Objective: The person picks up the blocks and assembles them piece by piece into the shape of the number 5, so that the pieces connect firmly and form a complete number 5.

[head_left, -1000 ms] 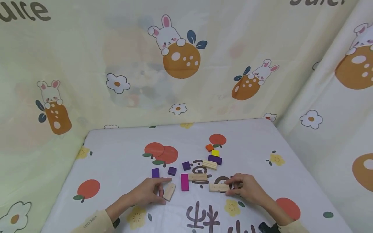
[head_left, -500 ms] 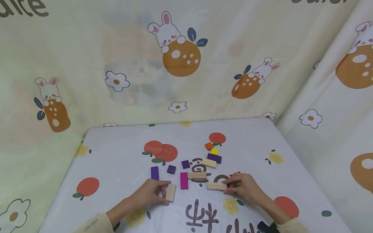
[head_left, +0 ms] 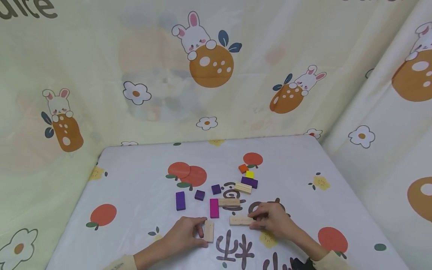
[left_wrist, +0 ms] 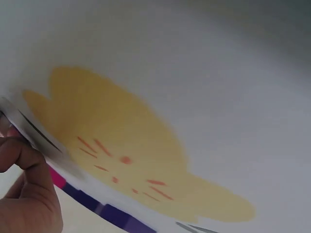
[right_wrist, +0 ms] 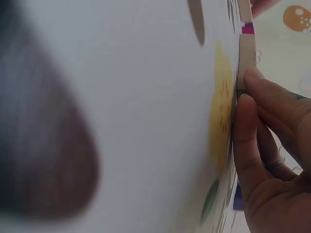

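In the head view my left hand pinches a plain wooden block lengthwise, forefinger at its far end and thumb at its near end. My right hand holds the right end of another plain block between thumb and forefinger; this one lies crosswise. A small gap separates the two. Just behind them a magenta block abuts a third wooden block. The right wrist view shows the thumb and finger on the end of the held block.
A purple block and two small purple cubes lie behind my left hand. Farther back right, a grooved wooden block, a dark purple block, a yellow cube and an orange cube form a line on the printed tablecloth.
My left hand has slid its wooden block rightward and turned it more upright in view. My right hand has drawn its block leftward, so the two blocks are closer together.
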Tool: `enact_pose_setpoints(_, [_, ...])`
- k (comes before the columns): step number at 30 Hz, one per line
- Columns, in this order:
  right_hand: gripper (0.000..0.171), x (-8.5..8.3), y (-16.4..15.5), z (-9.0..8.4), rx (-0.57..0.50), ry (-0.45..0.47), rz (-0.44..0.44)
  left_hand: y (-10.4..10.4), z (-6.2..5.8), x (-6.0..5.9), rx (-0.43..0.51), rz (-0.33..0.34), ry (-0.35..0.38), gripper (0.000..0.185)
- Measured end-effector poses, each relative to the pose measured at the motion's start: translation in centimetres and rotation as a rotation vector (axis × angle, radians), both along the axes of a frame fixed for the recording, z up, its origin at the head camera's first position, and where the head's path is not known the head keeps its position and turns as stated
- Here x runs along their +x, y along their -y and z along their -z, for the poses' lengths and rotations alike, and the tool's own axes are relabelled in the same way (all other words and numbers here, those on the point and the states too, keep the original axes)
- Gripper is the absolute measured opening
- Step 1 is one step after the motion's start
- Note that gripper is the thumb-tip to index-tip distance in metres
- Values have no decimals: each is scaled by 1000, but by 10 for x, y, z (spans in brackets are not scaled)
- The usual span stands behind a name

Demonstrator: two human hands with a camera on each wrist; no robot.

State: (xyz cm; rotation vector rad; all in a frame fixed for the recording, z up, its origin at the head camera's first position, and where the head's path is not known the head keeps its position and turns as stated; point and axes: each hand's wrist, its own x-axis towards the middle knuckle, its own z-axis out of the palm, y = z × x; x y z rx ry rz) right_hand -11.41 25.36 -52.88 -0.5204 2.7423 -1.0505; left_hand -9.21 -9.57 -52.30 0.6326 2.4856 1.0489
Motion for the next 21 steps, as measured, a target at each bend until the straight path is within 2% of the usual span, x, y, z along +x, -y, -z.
enact_pose_setpoints(3, [27, 1, 5, -2, 1, 5, -7, -6, -1, 1, -27, -20, -42, 80])
enact_pose_setpoints(6, [26, 1, 9, -5, -3, 33, -4, -6, -4, 2, -79, -36, -125, 81])
enact_pose_setpoints(10, [26, 4, 9, -7, 4, 44, 0, 5, -7, 1, -92, 5, -205, 66])
enact_pose_setpoints(14, [26, 8, 7, -7, -6, 60, -5, 12, -3, 0, -44, 76, -138, 54])
enact_pose_setpoints(16, [26, 10, 6, -6, -13, 66, -7, 13, -1, -1, -42, 101, -128, 50])
enact_pose_setpoints(18, [26, 11, 7, -6, -17, 67, -9, 11, 0, -1, -60, 128, -151, 47])
enact_pose_setpoints(21, [26, 11, 10, -6, -23, 61, -14, 9, -1, -2, -93, 156, -223, 42])
